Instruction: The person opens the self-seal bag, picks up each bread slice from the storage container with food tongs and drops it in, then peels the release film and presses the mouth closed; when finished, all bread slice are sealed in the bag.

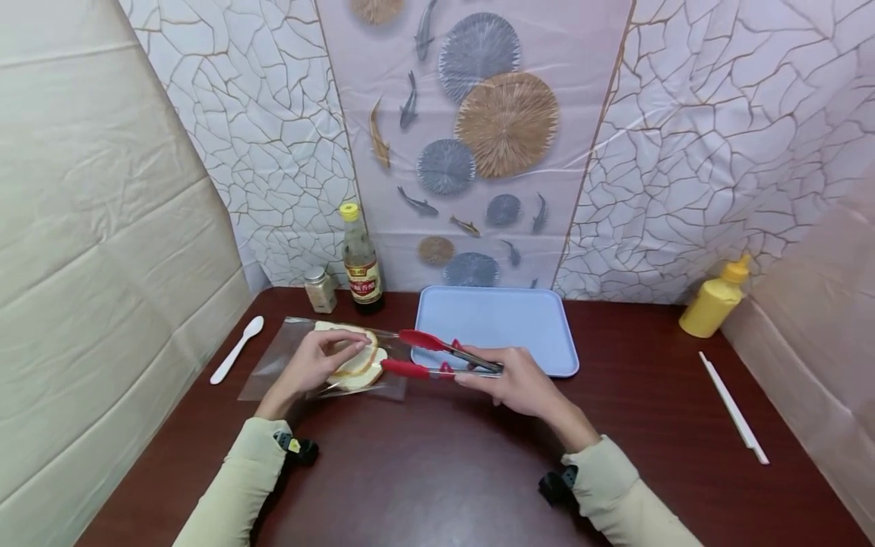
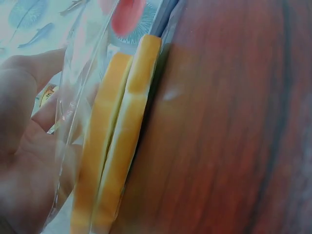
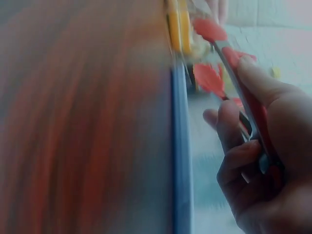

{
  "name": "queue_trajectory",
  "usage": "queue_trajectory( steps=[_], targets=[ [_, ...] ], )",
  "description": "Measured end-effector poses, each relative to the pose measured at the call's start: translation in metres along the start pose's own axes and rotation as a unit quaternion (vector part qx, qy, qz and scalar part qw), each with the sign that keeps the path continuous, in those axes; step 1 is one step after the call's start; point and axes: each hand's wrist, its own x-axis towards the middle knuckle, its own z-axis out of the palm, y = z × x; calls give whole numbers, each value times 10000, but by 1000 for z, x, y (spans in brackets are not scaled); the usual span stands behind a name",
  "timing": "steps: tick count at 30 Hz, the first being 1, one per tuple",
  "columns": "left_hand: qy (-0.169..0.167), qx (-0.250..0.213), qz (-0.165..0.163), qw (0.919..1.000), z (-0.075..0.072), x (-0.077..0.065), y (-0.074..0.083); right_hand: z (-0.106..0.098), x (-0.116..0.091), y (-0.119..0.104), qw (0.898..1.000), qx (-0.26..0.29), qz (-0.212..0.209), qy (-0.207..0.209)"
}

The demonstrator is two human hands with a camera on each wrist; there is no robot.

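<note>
Two slices of bread (image 1: 369, 374) lie stacked and overlapping inside a clear plastic bag (image 1: 268, 372) on the table. My left hand (image 1: 316, 366) is over the bag, thumb and fingertips pinching its upper film. In the left wrist view the film rises beside the crusts of the bread slices (image 2: 124, 126). My right hand (image 1: 519, 384) grips metal tongs with red tips (image 1: 424, 339), also seen in the right wrist view as tongs (image 3: 248, 95). The tips are spread apart, close to the bread's right side; whether they touch it I cannot tell.
A blue tray (image 1: 499, 319) sits behind the tongs. Left of the bag lies a white spoon (image 1: 237, 351). A seasoning jar (image 1: 320, 291) and a sauce bottle (image 1: 362, 266) stand at the back. Rightward are a yellow squeeze bottle (image 1: 714, 304) and white chopsticks (image 1: 734, 406).
</note>
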Motion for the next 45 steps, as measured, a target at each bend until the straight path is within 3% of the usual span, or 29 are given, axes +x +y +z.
queue_trajectory(
  steps=[2,6,13,17,21,27,33,37,41,45],
  targets=[
    [73,62,28,10000,1,0,0,-18,-11,10,9999,-24,48,152],
    [132,309,-63,9994,0,-2,1,-55,-34,31,9957,-310,219,840],
    [5,714,-223,9972,-7,-7,2,-110,-74,73,9784,-728,668,1814],
    [61,795,-317,9963,-10,-10,1,-130,-93,92,9702,-831,876,2099],
    [24,861,-300,9958,-10,-10,1,-146,-115,110,9645,-761,1400,2106],
    [130,803,-405,9959,-8,-6,2,-159,-132,126,9555,-727,2153,1884],
    [73,765,-408,9962,-4,-3,3,-162,-129,120,9342,-1684,2621,1741],
    [57,875,-371,9955,-1,-3,4,-161,-125,113,9228,-2136,2789,1585],
    [91,950,-254,9951,0,-2,8,-158,-123,109,9183,-2341,2846,1445],
    [192,1103,85,9937,-1,1,14,-155,-121,105,9119,-2415,2796,1785]
  ],
)
